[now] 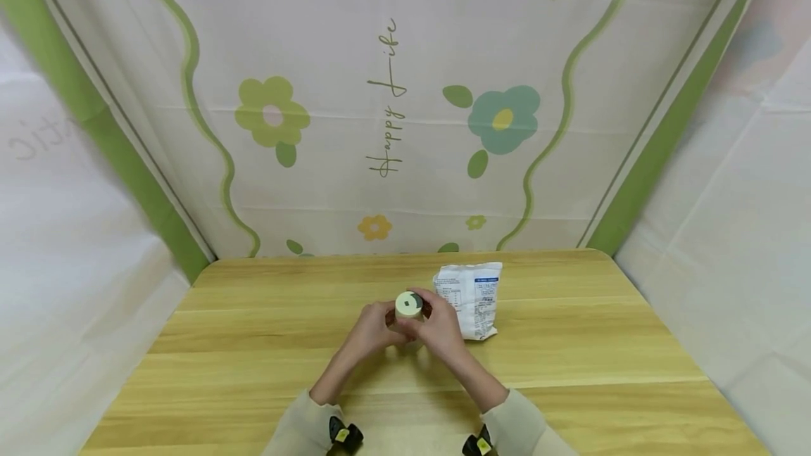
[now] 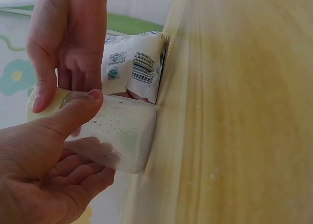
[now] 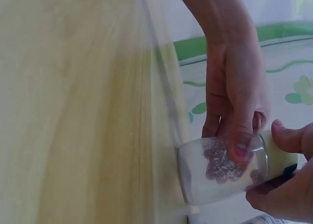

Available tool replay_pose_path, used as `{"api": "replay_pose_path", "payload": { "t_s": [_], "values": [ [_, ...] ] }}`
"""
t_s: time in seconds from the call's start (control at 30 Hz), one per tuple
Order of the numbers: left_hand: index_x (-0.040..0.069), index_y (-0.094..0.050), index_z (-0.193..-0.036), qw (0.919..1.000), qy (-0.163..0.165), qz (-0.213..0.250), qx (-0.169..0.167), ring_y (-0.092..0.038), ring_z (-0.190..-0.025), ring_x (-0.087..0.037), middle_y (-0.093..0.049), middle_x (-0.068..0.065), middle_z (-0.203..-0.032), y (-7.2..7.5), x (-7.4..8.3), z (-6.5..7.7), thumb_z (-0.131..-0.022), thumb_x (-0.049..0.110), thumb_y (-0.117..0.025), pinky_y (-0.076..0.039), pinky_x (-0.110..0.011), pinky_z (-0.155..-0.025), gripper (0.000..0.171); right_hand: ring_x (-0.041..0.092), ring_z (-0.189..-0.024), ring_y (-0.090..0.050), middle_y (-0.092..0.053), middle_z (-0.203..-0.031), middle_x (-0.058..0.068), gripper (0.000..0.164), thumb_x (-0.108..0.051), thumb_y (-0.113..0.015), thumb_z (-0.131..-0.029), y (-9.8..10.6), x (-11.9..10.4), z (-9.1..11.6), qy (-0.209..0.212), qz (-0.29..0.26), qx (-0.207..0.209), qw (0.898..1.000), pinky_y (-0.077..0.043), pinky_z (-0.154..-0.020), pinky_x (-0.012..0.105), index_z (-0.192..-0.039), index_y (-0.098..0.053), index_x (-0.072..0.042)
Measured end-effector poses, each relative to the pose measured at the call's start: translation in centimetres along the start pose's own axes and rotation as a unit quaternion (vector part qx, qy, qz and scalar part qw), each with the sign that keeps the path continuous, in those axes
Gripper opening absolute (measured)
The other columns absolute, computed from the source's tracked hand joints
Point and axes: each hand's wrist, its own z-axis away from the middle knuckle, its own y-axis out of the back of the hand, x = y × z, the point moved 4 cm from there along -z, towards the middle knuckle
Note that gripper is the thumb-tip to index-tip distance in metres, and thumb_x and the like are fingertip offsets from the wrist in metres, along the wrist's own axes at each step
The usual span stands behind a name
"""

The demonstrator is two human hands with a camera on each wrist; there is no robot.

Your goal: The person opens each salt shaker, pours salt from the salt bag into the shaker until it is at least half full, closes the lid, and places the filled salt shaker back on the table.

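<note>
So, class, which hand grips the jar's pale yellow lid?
The right hand: it grips the pale yellow lid, while the left hand holds the clear jar lower, around its body.

A person wears pale cream sleeves, the left sleeve (image 1: 303, 429) and right sleeve (image 1: 526, 425) both loose and softly creased, with cuffs ending short of the wrists. The left hand (image 1: 375, 329) and right hand (image 1: 440, 326) are bare. At each cuff sits a small black device, the left one (image 1: 345, 435) and right one (image 1: 478, 445) each bearing a yellow-green patch with a dark mark.
</note>
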Motion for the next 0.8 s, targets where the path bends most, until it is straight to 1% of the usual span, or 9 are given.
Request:
{"api": "replay_pose_path", "payload": {
  "t_s": [0.07, 0.27, 0.33, 0.43, 0.53, 0.6, 0.7, 0.77, 0.8],
  "values": [
    [0.008, -0.072, -0.107, 1.0, 0.002, -0.002, 0.001, -0.047, -0.071, -0.008, -0.07, -0.001, -0.089, 0.04, 0.02, 0.0, -0.077, 0.016, -0.086, -0.041, -0.017, -0.062, 0.035, 0.04, -0.126, -0.058, -0.062, -0.131, 0.023, 0.057, -0.003, -0.082, -0.079, 0.03, -0.08, -0.01, 0.003, -0.005, -0.004, 1.0, -0.048, -0.106, 0.05, -0.13, -0.059, 0.004],
    [0.008, -0.072, -0.11, 1.0, -0.003, 0.004, 0.006, -0.062, -0.088, -0.005, -0.075, -0.004, -0.104, 0.06, 0.01, 0.07, -0.078, 0.017, -0.086, -0.052, -0.017, -0.075, 0.036, 0.035, -0.124, -0.059, -0.062, -0.126, 0.016, 0.057, -0.01, -0.086, -0.077, -0.07, 0.12, 0.24, -0.003, 0.004, 0.013, 1.0, -0.049, -0.105, 0.049, -0.127, -0.06, -0.002],
    [0.008, -0.072, -0.107, 1.0, -0.002, 0.005, 0.004, -0.059, -0.08, -0.004, -0.074, -0.001, -0.095, 0.03, 0.01, 0.09, -0.077, 0.017, -0.086, -0.049, -0.016, -0.07, 0.034, 0.034, -0.121, -0.06, -0.063, -0.123, 0.015, 0.055, -0.011, -0.086, -0.076, -0.1, 0.13, 0.29, 0.001, 0.01, 0.02, 1.0, -0.05, -0.104, 0.049, -0.126, -0.062, -0.002],
    [0.008, -0.071, -0.102, 1.0, 0.001, -0.001, 0.003, -0.045, -0.065, -0.002, -0.059, 0.004, -0.073, 0.04, 0.02, 0.09, -0.077, 0.016, -0.086, -0.038, -0.015, -0.058, 0.03, 0.035, -0.121, -0.06, -0.063, -0.125, 0.017, 0.055, -0.008, -0.084, -0.078, -0.09, -0.04, 0.3, 0.006, 0.01, 0.021, 1.0, -0.05, -0.104, 0.049, -0.128, -0.062, 0.0],
    [0.008, -0.071, -0.099, 1.0, 0.003, -0.006, 0.003, -0.035, -0.059, -0.003, -0.042, 0.005, -0.066, 0.1, 0.03, 0.1, -0.077, 0.017, -0.086, -0.03, -0.016, -0.054, 0.028, 0.037, -0.125, -0.059, -0.061, -0.131, 0.02, 0.057, -0.005, -0.082, -0.08, -0.07, -0.19, 0.31, 0.006, 0.0, 0.015, 1.0, -0.049, -0.105, 0.05, -0.132, -0.059, 0.003],
    [0.007, -0.071, -0.101, 1.0, 0.002, -0.004, 0.003, -0.042, -0.063, -0.002, -0.052, 0.005, -0.069, 0.11, 0.03, 0.12, -0.078, 0.017, -0.086, -0.035, -0.015, -0.057, 0.03, 0.038, -0.127, -0.058, -0.06, -0.132, 0.021, 0.059, -0.005, -0.082, -0.08, -0.13, -0.23, 0.33, 0.009, 0.0, 0.012, 1.0, -0.048, -0.105, 0.05, -0.133, -0.058, 0.003],
    [0.006, -0.071, -0.108, 1.0, -0.004, -0.001, 0.003, -0.059, -0.08, -0.004, -0.072, -0.001, -0.09, 0.1, 0.02, 0.13, -0.079, 0.018, -0.085, -0.049, -0.015, -0.068, 0.034, 0.036, -0.124, -0.06, -0.062, -0.129, 0.02, 0.061, -0.008, -0.085, -0.077, -0.22, -0.14, 0.37, 0.013, 0.014, 0.022, 1.0, -0.05, -0.104, 0.047, -0.131, -0.06, 0.002],
    [0.006, -0.071, -0.111, 1.0, -0.006, 0.003, 0.003, -0.062, -0.088, -0.006, -0.075, -0.005, -0.105, 0.07, 0.01, 0.13, -0.079, 0.018, -0.085, -0.053, -0.018, -0.076, 0.037, 0.035, -0.12, -0.06, -0.063, -0.124, 0.018, 0.061, -0.01, -0.088, -0.074, -0.25, -0.11, 0.43, 0.015, 0.024, 0.033, 0.999, -0.051, -0.104, 0.045, -0.129, -0.062, 0.0],
    [0.005, -0.071, -0.111, 1.0, -0.006, 0.003, 0.003, -0.062, -0.088, -0.006, -0.075, -0.006, -0.105, 0.05, 0.02, 0.13, -0.079, 0.018, -0.085, -0.053, -0.018, -0.075, 0.037, 0.034, -0.119, -0.061, -0.063, -0.121, 0.017, 0.061, -0.01, -0.088, -0.074, -0.25, -0.13, 0.46, 0.017, 0.027, 0.038, 0.999, -0.051, -0.103, 0.045, -0.128, -0.062, 0.0]
  ]
}}
